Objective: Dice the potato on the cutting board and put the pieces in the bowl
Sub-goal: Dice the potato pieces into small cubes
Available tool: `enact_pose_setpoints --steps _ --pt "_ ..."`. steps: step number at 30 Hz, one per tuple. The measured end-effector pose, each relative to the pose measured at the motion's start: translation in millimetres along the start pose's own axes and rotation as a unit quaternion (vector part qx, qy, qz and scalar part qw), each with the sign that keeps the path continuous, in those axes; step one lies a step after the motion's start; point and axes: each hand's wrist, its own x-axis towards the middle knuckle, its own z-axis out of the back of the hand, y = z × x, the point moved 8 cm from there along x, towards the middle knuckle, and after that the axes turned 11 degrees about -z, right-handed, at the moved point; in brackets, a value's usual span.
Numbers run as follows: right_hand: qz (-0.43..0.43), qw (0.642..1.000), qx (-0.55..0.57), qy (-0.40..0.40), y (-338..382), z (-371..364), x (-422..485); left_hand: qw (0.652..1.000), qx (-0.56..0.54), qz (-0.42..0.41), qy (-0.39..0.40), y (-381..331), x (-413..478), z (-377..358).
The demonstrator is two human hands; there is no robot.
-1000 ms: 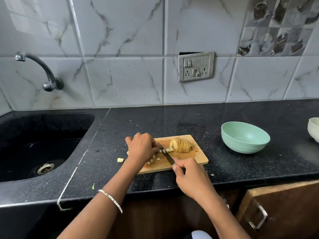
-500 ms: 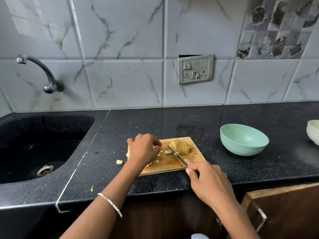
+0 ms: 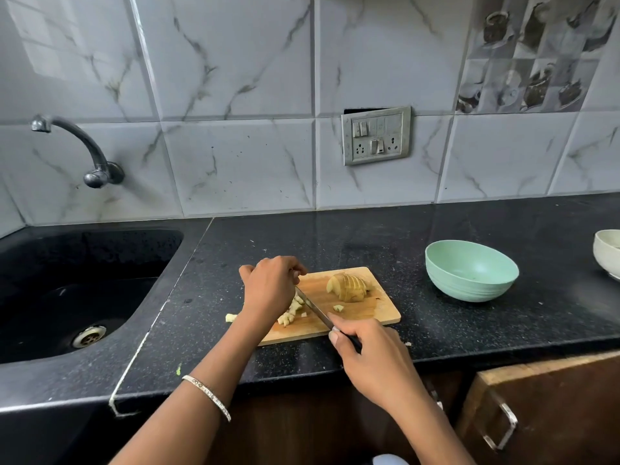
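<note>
- Right hand's (image 3: pixel 372 357) fingers wrap the knife (image 3: pixel 313 308), blade across the board (image 3: pixel 379 312).
- Left hand's (image 3: pixel 268 286) fingers curl over pieces (image 3: pixel 290 313); grip hidden.
- Sliced potato (image 3: pixel 350 287) at board's 1 o'clock; bowl (image 3: pixel 469 275) apart at 3 o'clock.

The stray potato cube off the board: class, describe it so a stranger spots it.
From the black sink, move right along the counter toward the wooden cutting board. Just short of its left edge lies one pale potato cube, on dark stone while the diced pile sits on wood.

potato (image 3: pixel 349 287) on the cutting board (image 3: pixel 372 312), bowl (image 3: pixel 469 292) to its right, sink (image 3: pixel 100 250) to its left.
</note>
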Motion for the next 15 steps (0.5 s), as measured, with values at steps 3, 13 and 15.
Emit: enact_pose_setpoints --steps 3,13,15 --pt "-0.001 1.000 0.004 -0.008 -1 5 5 0.993 0.014 -0.088 0.080 -11 -1 -5" --pt "0.009 0.999 0.048 0.024 -19 19 10 0.979 0.121 -0.130 0.096 -7 1 4" --pt "-0.005 0.996 0.086 0.039 -31 30 9 0.981 0.137 -0.111 0.079 1 2 5"
